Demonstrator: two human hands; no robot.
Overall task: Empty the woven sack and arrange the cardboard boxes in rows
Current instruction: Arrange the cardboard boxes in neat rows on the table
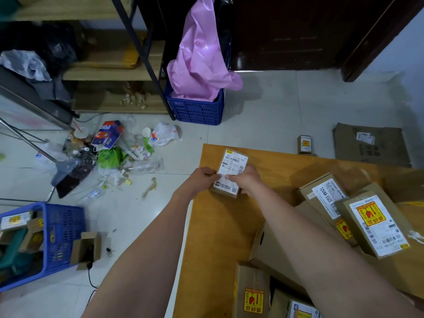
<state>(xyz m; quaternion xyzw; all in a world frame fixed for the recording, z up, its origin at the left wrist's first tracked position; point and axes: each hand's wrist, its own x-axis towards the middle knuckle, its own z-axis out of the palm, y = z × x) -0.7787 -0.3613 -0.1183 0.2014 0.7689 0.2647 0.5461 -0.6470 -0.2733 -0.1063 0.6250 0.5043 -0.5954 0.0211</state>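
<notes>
A small cardboard box with a white shipping label (232, 166) rests near the far left corner of the wooden table (220, 226). My left hand (202, 177) grips its left side and my right hand (246, 180) grips its right side. To the right lies a loose heap of several cardboard boxes: one with a yellow and red label (376, 226), a long one marked 12V4A (323, 196), and another at the near edge (252, 292). No woven sack is in view.
On the floor are a litter pile (110, 152) at left, a blue crate with pink plastic (197, 109) by shelves, another blue crate of boxes (46, 235) at near left, a small box (305, 144) and flat cardboard (371, 145) beyond the table.
</notes>
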